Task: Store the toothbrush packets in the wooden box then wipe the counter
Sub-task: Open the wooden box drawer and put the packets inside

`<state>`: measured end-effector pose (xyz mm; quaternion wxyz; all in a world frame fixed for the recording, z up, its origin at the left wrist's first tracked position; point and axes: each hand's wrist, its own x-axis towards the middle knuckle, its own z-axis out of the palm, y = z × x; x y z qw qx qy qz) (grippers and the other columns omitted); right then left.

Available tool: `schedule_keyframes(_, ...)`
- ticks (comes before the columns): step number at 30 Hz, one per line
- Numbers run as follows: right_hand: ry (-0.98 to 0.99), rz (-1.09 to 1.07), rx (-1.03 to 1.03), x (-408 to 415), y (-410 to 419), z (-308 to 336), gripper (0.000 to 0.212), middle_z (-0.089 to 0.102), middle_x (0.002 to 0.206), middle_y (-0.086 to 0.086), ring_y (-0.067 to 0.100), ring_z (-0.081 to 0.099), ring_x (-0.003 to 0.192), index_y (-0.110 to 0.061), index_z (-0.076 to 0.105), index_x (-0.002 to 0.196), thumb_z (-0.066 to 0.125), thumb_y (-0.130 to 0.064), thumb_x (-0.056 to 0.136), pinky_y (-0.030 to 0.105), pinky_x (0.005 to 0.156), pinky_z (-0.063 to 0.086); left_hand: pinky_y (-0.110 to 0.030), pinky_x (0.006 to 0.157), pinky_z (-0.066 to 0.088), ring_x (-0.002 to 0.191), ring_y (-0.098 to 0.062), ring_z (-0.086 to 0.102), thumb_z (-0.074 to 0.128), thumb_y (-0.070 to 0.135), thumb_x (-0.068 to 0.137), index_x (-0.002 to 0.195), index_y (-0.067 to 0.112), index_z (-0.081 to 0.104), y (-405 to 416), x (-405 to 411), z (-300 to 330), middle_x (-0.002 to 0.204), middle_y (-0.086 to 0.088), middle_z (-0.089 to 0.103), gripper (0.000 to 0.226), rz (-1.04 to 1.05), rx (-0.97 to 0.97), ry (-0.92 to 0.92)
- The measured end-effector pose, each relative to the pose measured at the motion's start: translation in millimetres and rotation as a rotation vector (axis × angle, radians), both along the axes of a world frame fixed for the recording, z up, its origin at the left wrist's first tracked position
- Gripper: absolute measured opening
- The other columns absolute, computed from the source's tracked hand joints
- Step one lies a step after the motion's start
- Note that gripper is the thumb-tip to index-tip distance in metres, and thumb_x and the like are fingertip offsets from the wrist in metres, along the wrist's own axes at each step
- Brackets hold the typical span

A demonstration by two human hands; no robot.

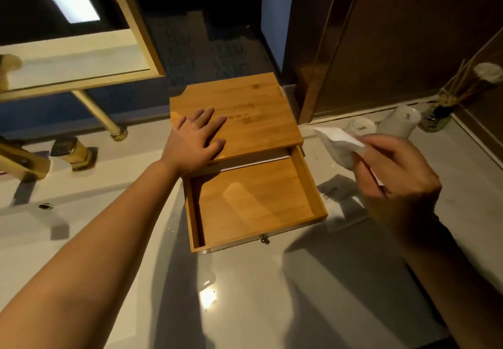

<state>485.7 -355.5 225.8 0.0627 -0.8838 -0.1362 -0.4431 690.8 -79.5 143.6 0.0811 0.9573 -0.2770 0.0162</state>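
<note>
While left hand [194, 137] lies flat on smooth wooden box [239, 111], drawer [255, 201] pulled out, right hand [392, 169] grip pinching crinkly white packet [337, 144].

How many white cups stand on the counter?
2: one white cup right of the wooden box, another beside it, nearer the reed diffuser. More may be hidden.

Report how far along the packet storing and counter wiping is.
Done: the wooden box has its drawer pulled open, left hand flat on the lid. In hand: the right hand holds a white packet beside it. Left: packet in, drawer shut, counter wiped.
</note>
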Motion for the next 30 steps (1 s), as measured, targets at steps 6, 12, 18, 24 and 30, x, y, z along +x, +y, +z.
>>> schedule_keyframes(6, 0.084, 0.290, 0.003, 25.9, 83.7, 20.3, 0.025, 0.070, 0.080, 0.016, 0.018, 0.055, 0.078, -0.002, 0.062, 0.111, 0.052, -0.012, 0.091, 0.021, 0.066, 0.045, -0.048, 0.115, 0.012, 0.146, -0.024, 0.016, 0.025, 0.059, 0.087, 0.144, 0.036, 0.025, 1.3, 0.5, -1.6, 0.157, -0.002, 0.022, 0.062, -0.008, -0.002, 0.004)
schedule_keyframes(12, 0.258, 0.325, -0.191, 45.4, 117.7, -28.0, 0.022, 0.069, 0.076, 0.010, 0.020, 0.062, 0.067, -0.001, 0.067, 0.105, 0.056, -0.012, 0.090, 0.027, 0.050, 0.052, -0.045, 0.115, 0.011, 0.146, -0.023, 0.016, 0.025, 0.056, 0.090, 0.144, 0.035, 0.026, 2.0, -3.5, -1.3, 0.157, -0.002, 0.022, 0.058, 0.005, -0.038, -0.011)
schedule_keyframes(18, 0.383, 0.269, -0.245, 60.3, 122.3, -55.8, 0.023, 0.067, 0.081, 0.008, 0.019, 0.061, 0.071, -0.005, 0.067, 0.103, 0.053, -0.011, 0.086, 0.024, 0.049, 0.048, -0.046, 0.116, 0.009, 0.146, -0.023, 0.014, 0.024, 0.056, 0.089, 0.144, 0.035, 0.026, 4.0, -2.3, 0.1, 0.158, -0.001, 0.021, 0.059, 0.002, -0.055, -0.002)
schedule_keyframes(24, 0.848, 0.147, -0.241, 60.5, 136.1, -69.7, 0.040, 0.066, 0.099, 0.006, 0.021, 0.060, 0.089, -0.014, 0.064, 0.112, 0.075, -0.020, 0.074, 0.027, 0.059, 0.048, -0.046, 0.116, 0.009, 0.146, -0.022, 0.014, 0.025, 0.056, 0.090, 0.144, 0.036, 0.025, 4.6, -2.1, -1.6, 0.158, -0.001, 0.021, 0.058, 0.001, -0.055, -0.001)
schedule_keyframes(30, 1.105, 0.026, -0.149, 41.8, 126.0, -76.5, 0.051, 0.036, 0.149, 0.002, 0.025, 0.031, 0.134, -0.031, 0.036, 0.138, 0.029, -0.053, 0.092, 0.040, 0.107, 0.030, -0.046, 0.116, 0.008, 0.146, -0.022, 0.015, 0.024, 0.057, 0.089, 0.144, 0.037, 0.027, 4.6, 0.3, -0.9, 0.158, 0.001, 0.021, 0.059, 0.006, -0.061, 0.007)
